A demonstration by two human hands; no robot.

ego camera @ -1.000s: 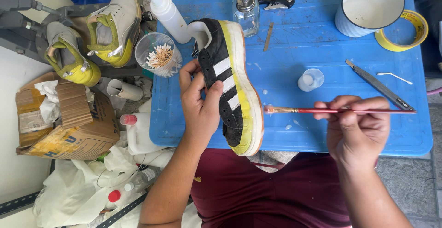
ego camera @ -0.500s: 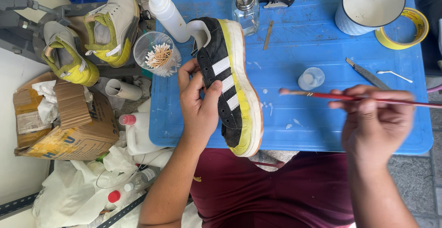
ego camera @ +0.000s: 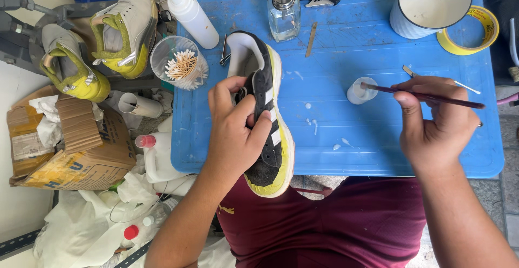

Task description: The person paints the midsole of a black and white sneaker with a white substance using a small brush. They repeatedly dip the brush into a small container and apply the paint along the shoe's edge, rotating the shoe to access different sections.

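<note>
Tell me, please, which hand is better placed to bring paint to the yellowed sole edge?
Probably the right hand: it holds the brush, tip at the small cup. The left hand is busy with its grip on the black sneaker.

Blue plastic tabletop (ego camera: 378, 138) before me carries: white mug (ego camera: 430, 5), yellow tape roll (ego camera: 476, 30), clear glass pump bottle (ego camera: 284, 11), small white paint cup (ego camera: 359, 91), black-and-yellow sneaker (ego camera: 267, 111), white paint drips (ego camera: 311, 122).

Shoe-repair workshop: sneakers (ego camera: 116, 27), paintbrush (ego camera: 427, 96), solvent bottles (ego camera: 284, 11) (cluttered blue table (ego camera: 346, 51)).
</note>
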